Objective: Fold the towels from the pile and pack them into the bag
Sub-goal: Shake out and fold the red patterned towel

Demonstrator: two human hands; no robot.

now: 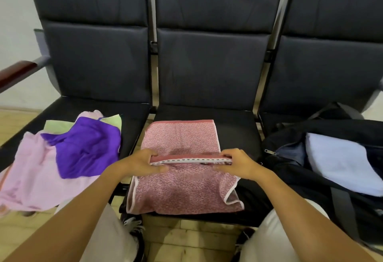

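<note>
A red patterned towel (pixel 182 137) lies across the middle seat (pixel 238 135), its near part hanging over the front edge. My left hand (pixel 141 163) and my right hand (pixel 236 163) each pinch an end of its white-trimmed border, lifted above the towel's middle. On the left seat sits the pile: a purple towel (pixel 87 147) on a pink towel (pixel 31 174), with a pale green one (pixel 56 125) beneath. A dark open bag (pixel 331 133) rests on the right seat, with a folded light blue towel (pixel 342 162) inside.
Three dark padded seats stand in a row with high backrests. A wooden armrest (pixel 18 73) juts out at the far left. The bag's zipper pull (pixel 270 152) hangs at its near left rim. My knees and shoes are below, over a wooden floor (pixel 186 236).
</note>
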